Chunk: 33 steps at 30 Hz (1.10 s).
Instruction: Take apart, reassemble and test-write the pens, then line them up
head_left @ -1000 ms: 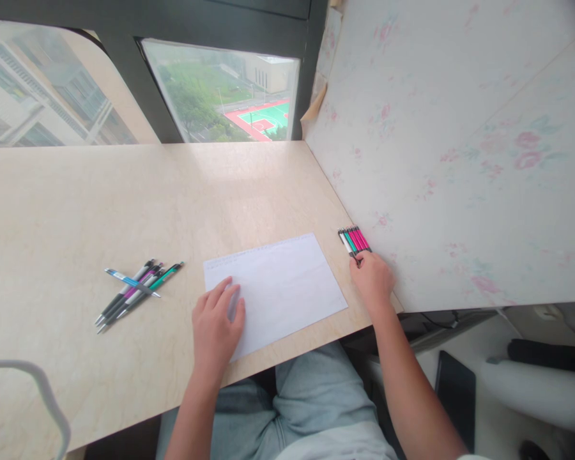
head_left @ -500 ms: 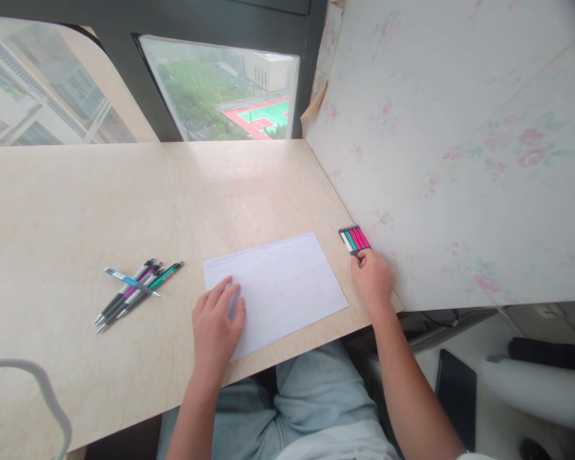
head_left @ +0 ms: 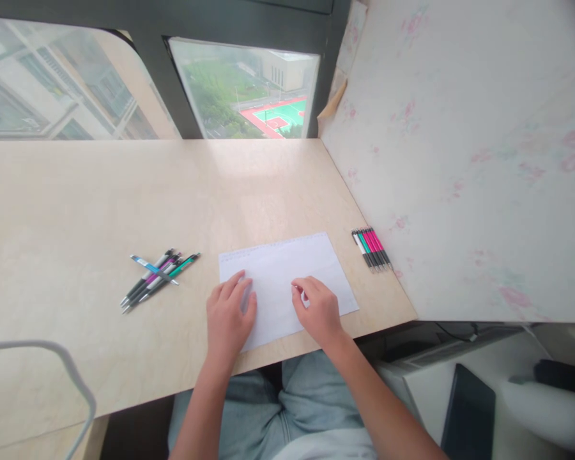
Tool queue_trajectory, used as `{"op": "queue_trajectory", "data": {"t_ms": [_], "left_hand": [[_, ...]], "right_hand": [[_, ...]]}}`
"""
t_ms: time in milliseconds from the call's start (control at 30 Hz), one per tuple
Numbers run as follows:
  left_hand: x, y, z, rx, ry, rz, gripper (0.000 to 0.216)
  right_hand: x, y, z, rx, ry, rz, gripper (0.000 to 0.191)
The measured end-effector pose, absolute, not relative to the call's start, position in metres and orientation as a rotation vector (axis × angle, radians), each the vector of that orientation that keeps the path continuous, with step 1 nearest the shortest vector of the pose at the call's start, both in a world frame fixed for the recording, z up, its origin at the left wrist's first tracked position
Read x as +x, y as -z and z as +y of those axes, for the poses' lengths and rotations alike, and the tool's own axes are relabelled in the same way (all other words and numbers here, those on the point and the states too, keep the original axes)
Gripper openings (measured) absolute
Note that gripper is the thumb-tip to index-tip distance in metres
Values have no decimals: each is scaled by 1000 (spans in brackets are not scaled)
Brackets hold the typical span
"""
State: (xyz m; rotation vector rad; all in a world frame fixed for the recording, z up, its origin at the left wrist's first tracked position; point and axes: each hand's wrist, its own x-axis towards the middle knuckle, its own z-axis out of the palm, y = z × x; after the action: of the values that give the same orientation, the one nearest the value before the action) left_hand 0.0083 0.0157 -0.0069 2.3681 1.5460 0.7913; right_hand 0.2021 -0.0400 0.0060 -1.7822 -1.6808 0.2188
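Note:
A white sheet of paper (head_left: 287, 275) lies near the front edge of the beige desk (head_left: 124, 191). My left hand (head_left: 230, 316) rests flat on the paper's left end, fingers stretched out. My right hand (head_left: 319, 310) lies on the paper's middle with its fingers curled loosely, and nothing shows in them. A neat row of pink, green and black pens (head_left: 372, 249) lies by the right wall, apart from both hands. A loose pile of several pens (head_left: 158, 278) sits left of the paper.
A floral-patterned wall panel (head_left: 460, 160) bounds the desk on the right. A window (head_left: 249, 89) with a dark frame lies beyond the far edge. A thin white curved bar (head_left: 71, 377) crosses the lower left corner. My lap is below the desk's front edge.
My right hand has left the row of pens by the wall and moved left onto the paper. The view has shifted slightly. My left hand stayed on the paper.

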Motion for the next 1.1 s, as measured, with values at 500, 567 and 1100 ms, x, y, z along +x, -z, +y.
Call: {"op": "queue_trajectory", "data": {"t_ms": [500, 567, 1100], "left_hand": [[-15, -12, 18, 2008, -842, 1714, 27], [-30, -17, 22, 1935, -853, 1897, 22], [-68, -27, 71, 1544, -538, 2502, 28]], "right_hand": [[207, 12, -49, -1733, -349, -1529, 22], [207, 12, -49, -1728, -361, -1510, 23], [208, 13, -50, -1695, -371, -1473, 21]]}}
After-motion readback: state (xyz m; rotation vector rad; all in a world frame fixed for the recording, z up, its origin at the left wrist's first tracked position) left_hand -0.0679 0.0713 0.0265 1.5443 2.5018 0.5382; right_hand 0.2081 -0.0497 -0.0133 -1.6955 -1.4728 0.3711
